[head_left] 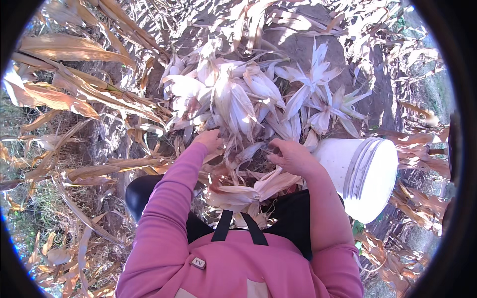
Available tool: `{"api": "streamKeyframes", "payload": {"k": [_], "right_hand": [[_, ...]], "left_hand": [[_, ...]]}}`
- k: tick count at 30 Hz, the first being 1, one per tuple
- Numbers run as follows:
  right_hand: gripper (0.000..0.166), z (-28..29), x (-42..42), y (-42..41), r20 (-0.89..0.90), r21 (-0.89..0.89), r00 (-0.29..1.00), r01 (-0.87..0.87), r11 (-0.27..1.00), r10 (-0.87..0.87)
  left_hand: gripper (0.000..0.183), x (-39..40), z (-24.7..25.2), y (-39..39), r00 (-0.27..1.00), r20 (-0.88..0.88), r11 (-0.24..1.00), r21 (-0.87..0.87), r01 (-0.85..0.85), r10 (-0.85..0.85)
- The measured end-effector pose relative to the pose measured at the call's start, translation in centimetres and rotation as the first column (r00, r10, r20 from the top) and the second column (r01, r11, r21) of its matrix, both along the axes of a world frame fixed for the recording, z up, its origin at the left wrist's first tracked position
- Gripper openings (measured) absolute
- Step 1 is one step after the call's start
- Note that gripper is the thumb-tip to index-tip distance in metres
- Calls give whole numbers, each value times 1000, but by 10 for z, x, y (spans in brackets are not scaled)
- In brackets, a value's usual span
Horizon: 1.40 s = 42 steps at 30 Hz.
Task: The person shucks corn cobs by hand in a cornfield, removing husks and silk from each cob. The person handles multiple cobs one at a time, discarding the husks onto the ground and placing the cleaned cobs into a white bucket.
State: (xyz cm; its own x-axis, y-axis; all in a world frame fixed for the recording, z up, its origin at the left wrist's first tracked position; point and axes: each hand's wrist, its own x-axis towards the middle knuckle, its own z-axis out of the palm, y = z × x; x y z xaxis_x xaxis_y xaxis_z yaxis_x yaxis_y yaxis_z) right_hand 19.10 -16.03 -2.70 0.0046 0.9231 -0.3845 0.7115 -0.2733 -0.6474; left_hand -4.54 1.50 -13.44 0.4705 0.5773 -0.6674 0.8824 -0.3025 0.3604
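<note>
A heap of pale, dry corn husks [234,100] lies on the soil in front of me. My left hand [209,140] is at the near left edge of the heap, fingers pointing into the husks; its fingertips are partly hidden. My right hand [290,154] is at the near right edge, its fingers curled close to a dry husk [248,152]. Whether either hand grips anything cannot be made out. Opened husks [238,195] lie between my knees, close to my body. Star-shaped, peeled-back husks [313,82] rest at the heap's right side.
A white plastic bucket [357,175] lies tipped on its side by my right forearm. Dry corn stalks with brown leaves [111,93] reach in from the left. More dry leaves [417,152] lie beyond the bucket, and soil [298,48] shows behind the heap.
</note>
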Motion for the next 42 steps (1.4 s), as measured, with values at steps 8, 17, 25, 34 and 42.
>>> {"api": "streamKeyframes", "payload": {"k": [8, 17, 25, 34, 42], "right_hand": [[33, 6, -8, 5, 48, -44, 998, -34, 998, 36], [38, 0, -10, -1, 43, 2, 997, -71, 997, 71], [40, -10, -5, -11, 49, 4, 995, -89, 996, 89], [38, -5, -8, 4, 17, -27, 995, -98, 995, 98], [28, -14, -24, 13, -49, -36, 996, -71, 997, 70]], "left_hand": [[40, 26, -19, -22, 992, 108, 996, 70, 51, -58], [61, 56, -20, 39, 792, 280, 812, 66, -579, 542], [65, 86, -36, 47, 757, 180, 743, 148, -652, 628], [43, 60, -85, 118, 581, 426, 682, -130, -720, 694], [38, 110, 150, 39, 9, 789, 784, -608, -124, 614]]}}
